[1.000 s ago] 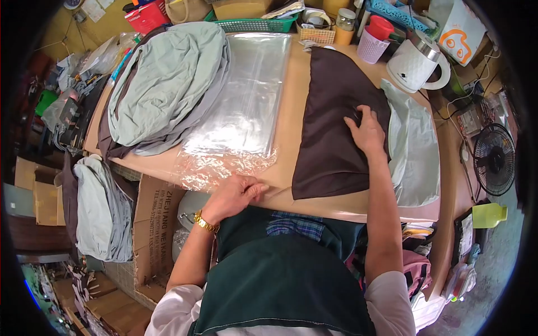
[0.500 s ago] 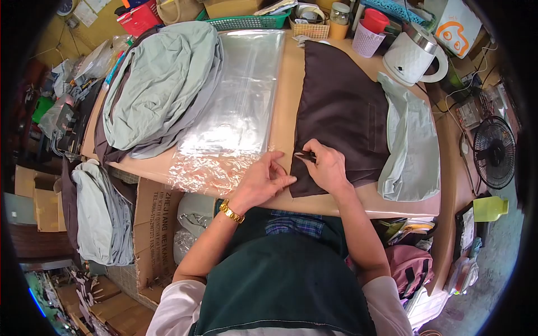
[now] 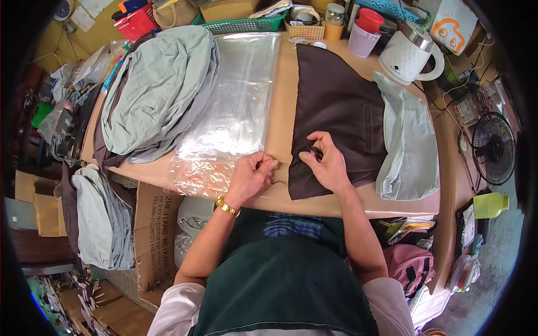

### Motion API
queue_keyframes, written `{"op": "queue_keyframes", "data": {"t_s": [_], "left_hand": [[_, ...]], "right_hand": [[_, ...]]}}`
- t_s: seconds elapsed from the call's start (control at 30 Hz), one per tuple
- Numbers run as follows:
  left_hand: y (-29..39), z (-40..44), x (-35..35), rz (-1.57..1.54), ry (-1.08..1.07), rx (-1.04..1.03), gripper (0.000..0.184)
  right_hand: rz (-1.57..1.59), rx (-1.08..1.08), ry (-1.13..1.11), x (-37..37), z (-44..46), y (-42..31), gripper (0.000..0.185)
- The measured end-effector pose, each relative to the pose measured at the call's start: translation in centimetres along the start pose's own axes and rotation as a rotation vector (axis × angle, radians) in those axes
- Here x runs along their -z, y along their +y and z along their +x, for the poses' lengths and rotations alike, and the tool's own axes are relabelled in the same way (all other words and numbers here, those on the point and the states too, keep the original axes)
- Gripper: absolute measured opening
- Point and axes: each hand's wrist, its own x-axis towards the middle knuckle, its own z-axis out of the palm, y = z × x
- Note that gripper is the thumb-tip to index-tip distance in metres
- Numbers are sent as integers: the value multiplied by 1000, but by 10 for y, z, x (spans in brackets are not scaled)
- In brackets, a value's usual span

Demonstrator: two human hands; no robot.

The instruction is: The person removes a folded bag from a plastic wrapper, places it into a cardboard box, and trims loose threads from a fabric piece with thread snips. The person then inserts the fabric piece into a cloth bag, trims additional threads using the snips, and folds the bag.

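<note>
A dark brown fabric piece [image 3: 330, 106] with a stitched rectangle near its right side lies flat on the table. Over its lower part is my right hand [image 3: 328, 165], fingers curled round a small dark tool [image 3: 317, 152] that looks like thread snips, partly hidden in the palm. My left hand [image 3: 253, 175], a gold watch on its wrist, is just left of the fabric's edge with thumb and fingertips pinched together. A thin dark thread [image 3: 280, 182] shows beside those fingers; the pinch itself hides most of what it holds.
Clear plastic sheets [image 3: 238, 95] lie left of the hands, beside a grey-green fabric pile [image 3: 159, 89]. A pale grey bag-like piece [image 3: 409, 145] lies to the right. Behind it stand a white kettle [image 3: 406, 56] and a lilac basket [image 3: 363, 42]. A fan [image 3: 493, 148] is farther right.
My left hand has drawn away leftward from the fabric's edge and its fingers have closed to a pinch. My right hand has lifted and turned, tool still in it.
</note>
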Motion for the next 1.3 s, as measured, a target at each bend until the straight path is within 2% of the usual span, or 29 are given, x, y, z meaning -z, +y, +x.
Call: {"op": "queue_keyframes", "data": {"t_s": [0.07, 0.1, 0.17, 0.23, 0.27, 0.37, 0.6, 0.67, 0.77, 0.97, 1.17, 1.3], "left_hand": [[-4, -1, -1, -219, -11, 20, 19], [-4, -2, 2, -221, -6, 19, 19], [-1, -1, 7, -443, -39, 117, 16], [-1, -2, 7, -437, -50, 87, 16], [-2, -2, 7, -430, -62, 65, 15], [-4, -2, 7, -423, -67, 66, 18], [-1, -2, 8, -472, -72, 82, 16], [1, -3, 8, -473, -77, 74, 16], [-3, -4, 8, -502, -129, 21, 16], [-7, -7, 3, -673, -102, -64, 17], [-10, -6, 5, -857, -99, -27, 18], [-1, -11, 5, -863, -70, -4, 18]], "right_hand": [[-36, -68, -43, 3, 2, -8, 26], [-9, -93, -51, 4, 2, -9, 25], [16, -116, -59, 4, 3, -9, 25], [-101, 113, 52, 1, 4, -11, 30], [-102, 120, 48, 3, 1, -13, 30], [-454, 285, 64, 12, -7, -43, 30], [-616, 355, -31, 7, -3, -73, 27], [-714, 435, -75, 3, 2, -69, 27], [-763, 384, -124, -6, 7, -61, 27], [-455, 175, 92, 7, 15, -45, 33], [-529, 253, 29, 13, 2, -67, 37], [-538, 336, -19, 1, 5, -70, 37]]}}
